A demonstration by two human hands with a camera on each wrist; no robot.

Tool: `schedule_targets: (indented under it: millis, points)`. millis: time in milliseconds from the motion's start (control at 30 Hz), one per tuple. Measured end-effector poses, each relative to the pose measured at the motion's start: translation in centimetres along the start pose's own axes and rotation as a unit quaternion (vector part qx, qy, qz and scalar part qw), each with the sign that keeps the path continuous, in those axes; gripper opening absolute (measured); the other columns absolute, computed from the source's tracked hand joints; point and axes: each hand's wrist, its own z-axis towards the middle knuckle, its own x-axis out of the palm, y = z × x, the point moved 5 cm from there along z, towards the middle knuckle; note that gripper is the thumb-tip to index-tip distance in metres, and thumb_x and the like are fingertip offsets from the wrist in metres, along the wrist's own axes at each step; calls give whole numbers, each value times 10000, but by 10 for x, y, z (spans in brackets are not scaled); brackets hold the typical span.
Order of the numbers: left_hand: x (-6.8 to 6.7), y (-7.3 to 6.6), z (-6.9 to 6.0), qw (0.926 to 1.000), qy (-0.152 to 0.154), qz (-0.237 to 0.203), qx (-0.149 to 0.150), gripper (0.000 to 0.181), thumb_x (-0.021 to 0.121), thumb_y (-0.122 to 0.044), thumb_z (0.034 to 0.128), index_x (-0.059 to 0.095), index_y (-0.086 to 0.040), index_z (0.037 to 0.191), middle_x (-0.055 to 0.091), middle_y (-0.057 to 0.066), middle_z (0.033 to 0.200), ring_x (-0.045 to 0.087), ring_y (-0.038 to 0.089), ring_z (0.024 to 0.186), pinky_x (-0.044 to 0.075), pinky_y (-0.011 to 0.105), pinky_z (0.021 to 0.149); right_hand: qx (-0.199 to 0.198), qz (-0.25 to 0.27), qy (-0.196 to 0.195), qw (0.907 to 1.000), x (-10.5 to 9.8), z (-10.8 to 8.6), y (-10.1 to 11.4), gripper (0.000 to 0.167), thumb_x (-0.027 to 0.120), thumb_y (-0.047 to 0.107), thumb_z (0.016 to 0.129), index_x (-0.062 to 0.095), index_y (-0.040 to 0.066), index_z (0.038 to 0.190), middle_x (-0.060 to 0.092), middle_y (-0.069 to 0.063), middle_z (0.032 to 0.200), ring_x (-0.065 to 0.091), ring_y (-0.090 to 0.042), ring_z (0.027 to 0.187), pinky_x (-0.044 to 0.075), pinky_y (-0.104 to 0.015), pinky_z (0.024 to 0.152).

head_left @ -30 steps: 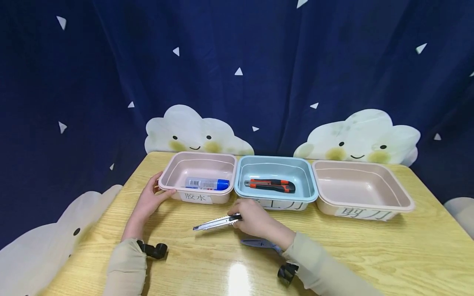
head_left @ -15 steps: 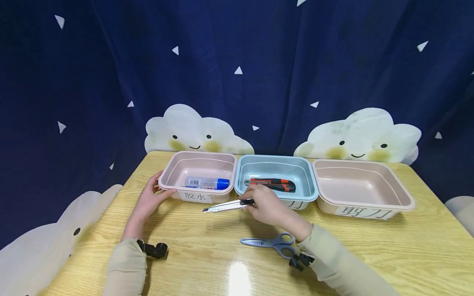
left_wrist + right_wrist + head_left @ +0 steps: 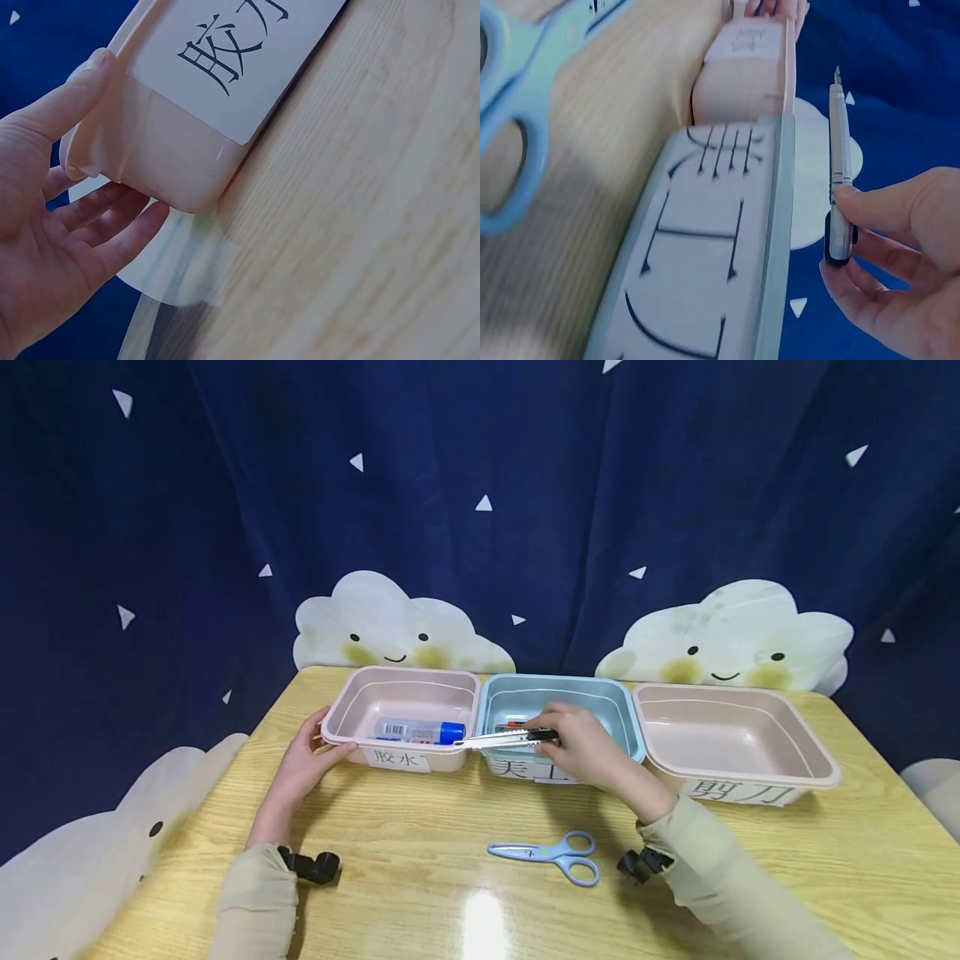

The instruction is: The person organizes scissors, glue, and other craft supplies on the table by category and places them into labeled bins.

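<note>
My right hand (image 3: 585, 747) pinches a silver utility knife (image 3: 498, 740) by its black end, over the front rim of the blue bin (image 3: 555, 679). In the right wrist view the knife (image 3: 840, 142) has a short blade tip showing, held between thumb and fingers. An orange-and-black utility knife (image 3: 515, 724) lies in that bin, mostly hidden behind the hand. My left hand (image 3: 300, 764) grips the front left corner of the pink bin (image 3: 405, 671), thumb on its rim, as the left wrist view also shows. Inside the pink bin lies a clear glue bottle (image 3: 412, 731) with a blue cap.
Light-blue scissors (image 3: 551, 852) lie on the wooden table (image 3: 405, 893) in front of the bins. A beige-pink bin (image 3: 720, 735) stands at the right, touching or close to the blue one. Paper labels are on the bins' fronts. A dark blue curtain (image 3: 540, 552) hangs behind.
My right hand has lifted the silver utility knife from low over the table, moving right and back to the blue bin. The scissors are now uncovered. The left hand has stayed put.
</note>
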Motion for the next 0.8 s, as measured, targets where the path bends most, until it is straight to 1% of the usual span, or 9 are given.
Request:
schedule_targets:
  millis: [133,267,400,467,600,700,800]
  points:
    - [-1,-4,-1,10000,20,-80,17,872,700,-301,795,158,-152,1462,323,187,1397,339,359,1244,280,501,1001,219,-86,10,9997,-6,0,-12,261,691,35,759,672,11,1017,631,-91,929,598,-224,825,471,-365,723]
    - [-1,-7,-3,10000,20,-95,18,866,696,-291,800,156,-154,1463,318,187,1402,336,359,1249,278,501,1005,502,-75,35,9987,-11,-2,-25,269,691,41,761,666,4,1026,632,-111,954,605,-267,868,474,-403,758]
    - [-1,-6,-3,10000,12,-85,23,867,695,-304,800,157,-152,1462,319,189,1400,332,364,1250,275,512,1007,580,-49,6,9983,-13,-3,-37,273,705,42,746,670,0,1014,639,-117,948,606,-281,878,469,-416,765]
    - [-1,-6,-2,10000,8,-67,37,867,695,-311,799,159,-151,1462,320,190,1398,334,365,1247,279,512,1002,613,-27,15,9981,-14,-4,-44,270,711,46,741,673,3,1005,644,-114,941,607,-269,865,469,-409,755]
    - [-1,-2,0,10000,-14,-32,38,871,702,-330,788,173,-162,1459,333,180,1387,342,363,1239,284,510,994,749,60,117,9971,-13,-6,-56,274,716,51,738,675,6,1005,643,-104,920,586,-222,786,459,-367,697]
    - [-1,0,0,10000,-24,-24,19,880,708,-342,780,176,-167,1458,337,172,1387,343,363,1239,278,519,994,854,15,220,9961,-10,-8,-66,276,717,62,741,677,7,1009,638,-98,903,555,-192,743,435,-339,670]
    - [0,1,1,10000,-34,-40,22,886,713,-347,773,179,-166,1457,337,169,1388,342,362,1240,278,524,994,943,-52,300,9951,-8,-9,-74,265,719,71,744,682,10,1000,635,-90,884,542,-184,733,426,-338,668]
